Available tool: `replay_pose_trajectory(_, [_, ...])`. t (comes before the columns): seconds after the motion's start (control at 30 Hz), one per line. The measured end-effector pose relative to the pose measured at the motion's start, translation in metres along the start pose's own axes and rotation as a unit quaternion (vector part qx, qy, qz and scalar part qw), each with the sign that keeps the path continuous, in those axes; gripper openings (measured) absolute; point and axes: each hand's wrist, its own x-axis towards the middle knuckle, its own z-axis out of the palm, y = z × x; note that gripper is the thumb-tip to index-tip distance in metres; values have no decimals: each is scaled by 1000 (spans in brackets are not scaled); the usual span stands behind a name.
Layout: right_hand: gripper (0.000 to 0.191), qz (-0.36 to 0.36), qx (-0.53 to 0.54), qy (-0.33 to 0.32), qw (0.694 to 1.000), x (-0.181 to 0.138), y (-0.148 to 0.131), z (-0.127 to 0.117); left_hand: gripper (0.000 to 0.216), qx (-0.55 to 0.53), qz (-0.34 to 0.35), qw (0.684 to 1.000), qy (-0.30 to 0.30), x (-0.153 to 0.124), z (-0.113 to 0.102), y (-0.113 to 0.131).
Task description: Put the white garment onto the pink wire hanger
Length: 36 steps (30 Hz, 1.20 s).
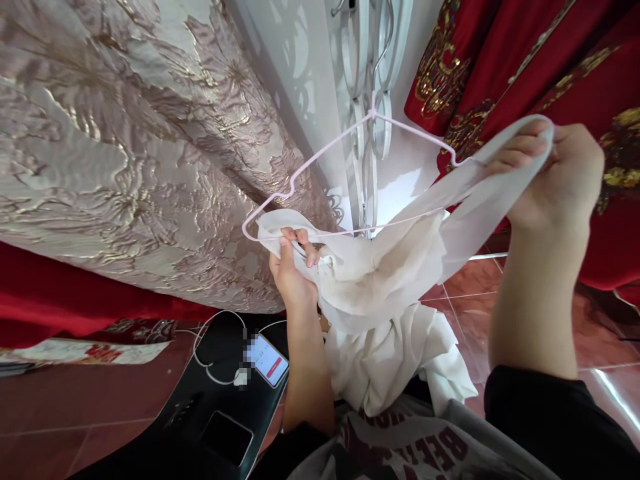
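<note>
A pale pink hanger [327, 155] is stretched out in front of me. Over its lower part lies a thin white garment [380, 293], whose folds drop to my lap. At the hanger's lower left corner, my left hand [296, 270] pinches the garment's edge close to the bottom bar. My right hand [555, 163] is raised at the other end, its curled fingers gripping a band of the same cloth stretched over that side. The hanger's right corner is hidden by cloth and fingers.
A patterned beige-pink curtain [115, 133] hangs at left, red gold-trimmed fabric [465, 73] at right. Behind the hanger stands a white metal rack [356, 127]. A black seat-like surface [185, 407] at lower left holds a lit phone [270, 360], a white cable [203, 350] and a dark phone [227, 437].
</note>
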Motion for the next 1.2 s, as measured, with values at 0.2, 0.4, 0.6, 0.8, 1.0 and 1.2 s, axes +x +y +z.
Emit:
replay_pose_trajectory(0.2, [34,23,35,170,985,-42,76,-24,32,-13,-18,1000,-3,-3,3,-2])
replay_pose_trajectory(0.4, [33,-20,0,150,988,-108,89,39,31,-27,-29,999,6,-5,7,-10])
replay_pose_trajectory(0.6, [31,-195,-195,65,959,-92,86,78,26,-33,-24,999,9,-13,11,-13])
replay_pose_trajectory(0.8, [24,-216,-238,78,944,-84,109,71,28,34,-58,997,41,-14,-13,-8])
replay_pose_trajectory(1.0, [22,-213,-218,73,950,-88,106,70,48,109,-36,993,3,20,-36,48])
replay_pose_trajectory(1.2, [18,-220,-161,77,959,-99,111,82,50,273,-38,955,-109,38,13,71])
